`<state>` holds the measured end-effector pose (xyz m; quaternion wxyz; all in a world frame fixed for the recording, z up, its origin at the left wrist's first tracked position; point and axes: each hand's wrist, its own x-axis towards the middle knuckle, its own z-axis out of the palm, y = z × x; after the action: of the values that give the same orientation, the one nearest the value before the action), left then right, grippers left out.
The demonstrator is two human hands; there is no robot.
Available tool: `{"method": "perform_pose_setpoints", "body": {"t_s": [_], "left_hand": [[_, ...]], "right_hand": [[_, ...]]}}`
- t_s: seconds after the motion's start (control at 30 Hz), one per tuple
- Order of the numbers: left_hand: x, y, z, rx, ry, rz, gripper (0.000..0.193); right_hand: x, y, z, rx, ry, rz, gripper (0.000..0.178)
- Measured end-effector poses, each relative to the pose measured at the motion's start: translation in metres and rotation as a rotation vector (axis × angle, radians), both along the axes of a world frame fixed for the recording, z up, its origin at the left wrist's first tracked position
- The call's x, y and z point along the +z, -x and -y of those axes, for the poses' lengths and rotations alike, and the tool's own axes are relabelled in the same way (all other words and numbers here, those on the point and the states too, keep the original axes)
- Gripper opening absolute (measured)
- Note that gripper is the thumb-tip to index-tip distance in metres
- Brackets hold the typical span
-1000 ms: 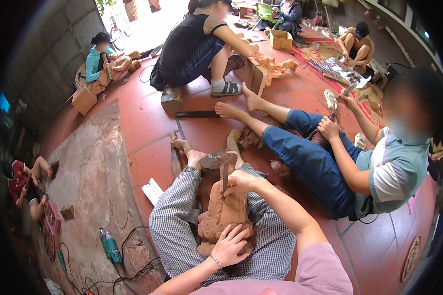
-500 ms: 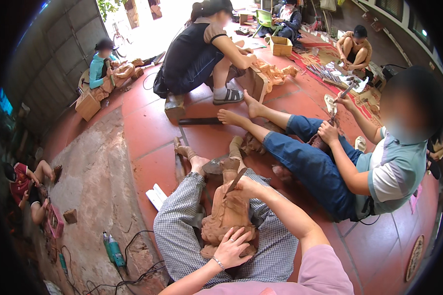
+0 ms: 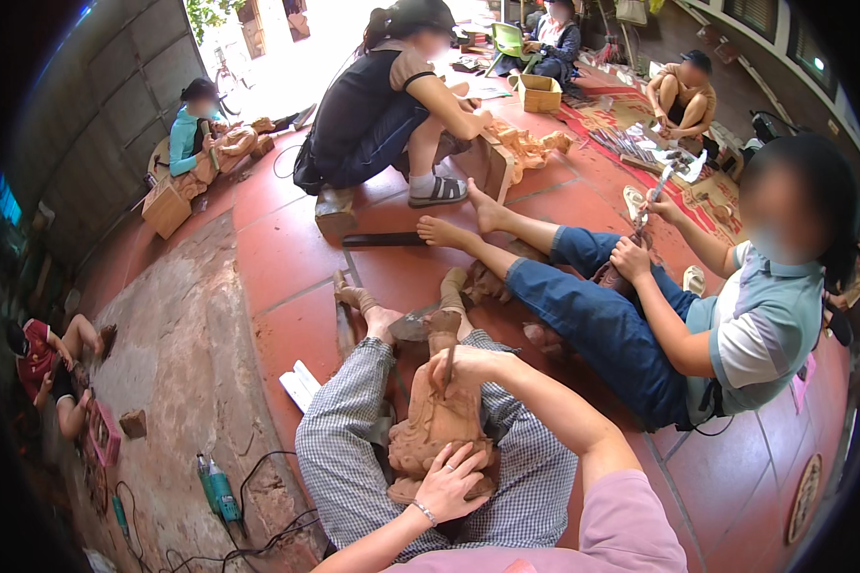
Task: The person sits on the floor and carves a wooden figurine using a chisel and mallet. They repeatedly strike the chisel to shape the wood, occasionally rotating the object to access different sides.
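Note:
A brown wooden carving (image 3: 435, 417) with a wide carved base lies between my legs, its narrow end pointing away from me. My left hand (image 3: 449, 487) rests on the base, fingers spread over its surface, thumb side hidden. My right hand (image 3: 463, 368) is closed around a thin dark strip (image 3: 448, 371) held against the carving's upper part. What kind of tool or abrasive the strip is, I cannot make out. Beyond the carving, a dark flat piece (image 3: 409, 328) lies between my feet.
A co-worker's jeans-clad legs (image 3: 602, 334) stretch in from the right. Another person crouches ahead beside a wooden block (image 3: 497, 167). Green power tools (image 3: 222, 492) with black cords lie at left. A white object (image 3: 300, 384) rests by my left leg. Several tools (image 3: 626, 145) lie on a red mat.
My right hand has moved slightly left and nearer, and the strip has swung from slanting to almost upright. My left hand stays on the base.

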<state>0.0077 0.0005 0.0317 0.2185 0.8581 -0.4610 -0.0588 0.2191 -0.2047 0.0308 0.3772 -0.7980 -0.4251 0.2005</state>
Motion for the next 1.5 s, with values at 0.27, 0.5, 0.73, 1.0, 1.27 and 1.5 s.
{"method": "perform_pose_setpoints", "body": {"t_s": [0.27, 0.5, 0.73, 1.0, 1.27, 1.5], "left_hand": [[-0.003, -0.001, 0.0, 0.001, 0.04, -0.005, 0.039], [-0.002, -0.002, 0.001, -0.004, 0.027, -0.011, 0.04], [-0.001, -0.002, -0.002, -0.011, 0.038, -0.024, 0.04], [-0.004, -0.003, -0.006, -0.013, 0.062, -0.013, 0.038], [-0.002, -0.007, -0.004, -0.035, 0.074, 0.009, 0.044], [-0.02, -0.022, -0.061, -0.078, 0.168, -0.056, 0.058]], "right_hand": [[-0.011, -0.009, 0.0, -0.077, 0.01, 0.083, 0.022], [0.0, -0.01, -0.005, -0.081, 0.06, 0.107, 0.026], [0.004, -0.003, -0.006, -0.032, 0.079, 0.115, 0.025], [0.002, -0.007, -0.008, -0.047, 0.064, 0.079, 0.021], [0.001, 0.008, 0.002, -0.315, -0.067, 0.059, 0.019], [-0.009, 0.049, 0.015, -0.688, -0.381, -0.459, 0.013]]}}
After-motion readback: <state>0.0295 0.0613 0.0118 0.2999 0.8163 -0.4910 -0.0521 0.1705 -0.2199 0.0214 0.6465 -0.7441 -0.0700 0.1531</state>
